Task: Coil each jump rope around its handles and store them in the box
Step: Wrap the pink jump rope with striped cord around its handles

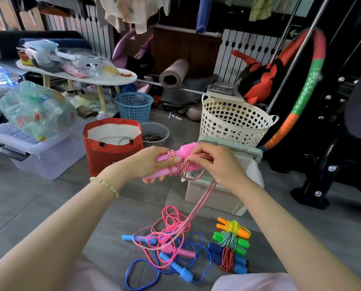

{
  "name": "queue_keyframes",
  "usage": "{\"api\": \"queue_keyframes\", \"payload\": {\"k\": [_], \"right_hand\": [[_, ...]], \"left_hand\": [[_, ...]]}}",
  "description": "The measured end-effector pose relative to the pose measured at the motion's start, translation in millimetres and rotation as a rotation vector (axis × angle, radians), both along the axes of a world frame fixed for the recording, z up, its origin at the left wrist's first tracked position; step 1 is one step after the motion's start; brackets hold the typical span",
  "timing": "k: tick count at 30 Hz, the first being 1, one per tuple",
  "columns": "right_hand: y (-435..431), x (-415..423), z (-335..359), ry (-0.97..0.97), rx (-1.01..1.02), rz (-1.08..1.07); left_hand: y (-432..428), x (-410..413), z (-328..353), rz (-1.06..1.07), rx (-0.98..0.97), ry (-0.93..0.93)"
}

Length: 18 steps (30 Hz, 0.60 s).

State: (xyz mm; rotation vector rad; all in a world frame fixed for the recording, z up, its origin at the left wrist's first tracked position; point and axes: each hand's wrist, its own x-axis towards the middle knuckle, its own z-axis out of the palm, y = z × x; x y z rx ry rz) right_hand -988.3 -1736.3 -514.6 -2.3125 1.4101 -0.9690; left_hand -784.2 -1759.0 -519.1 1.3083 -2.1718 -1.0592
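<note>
Head view: left fingers [176, 159] grip pink handles [187, 148]; right fingers [194, 157] pinch striped rope [200, 204].

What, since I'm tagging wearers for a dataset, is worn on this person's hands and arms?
Both forearms are bare, with no sleeves or gloves. The left hand has a bracelet of pale green beads at its wrist. The right hand and wrist wear nothing visible.

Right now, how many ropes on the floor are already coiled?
3, in a row at lower right: orange bundle farthest, green bundle in the middle, blue bundle nearest. The loose tangle beside them might hide another.
</note>
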Motion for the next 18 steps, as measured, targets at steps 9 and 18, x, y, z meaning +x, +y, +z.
{"api": "queue_keyframes", "payload": {"k": [9,18], "right_hand": [[0.8,2.8,3.5,-0.081,0.115,0.117],[7.2,-4.5,2.1,-0.443,0.72,0.25]], "left_hand": [[11.8,-13.0,5.5,-0.078,-0.08,-0.278],[30.1,-23.8,2.8,-0.182,-0.339,-0.408]]}}
